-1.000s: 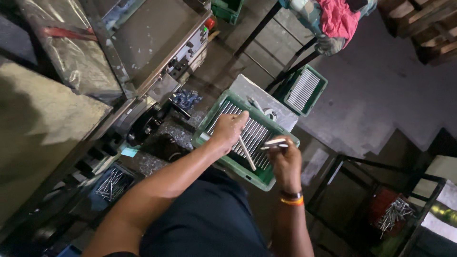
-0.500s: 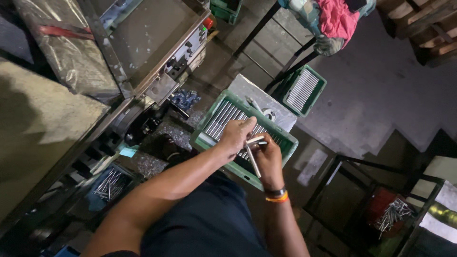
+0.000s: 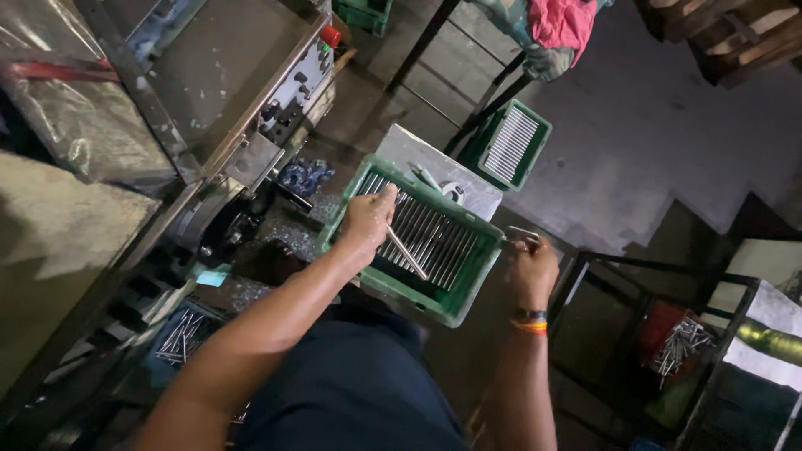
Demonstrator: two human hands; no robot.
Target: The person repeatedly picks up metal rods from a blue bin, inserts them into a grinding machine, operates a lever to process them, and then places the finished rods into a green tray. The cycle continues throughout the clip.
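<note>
Now we have parted our hands: the left hand [image 3: 368, 219] is clamped on a metal rod [image 3: 407, 253] over the green crate [image 3: 468, 288] of rods, while the right hand [image 3: 531, 269], swung out past the crate's right rim, pinches another small metal piece [image 3: 522, 235]

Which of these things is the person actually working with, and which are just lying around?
In use:
left hand holding a metal rod
right hand
green crate of rods

Lying about:
second green crate
red cloth
tape roll
</note>
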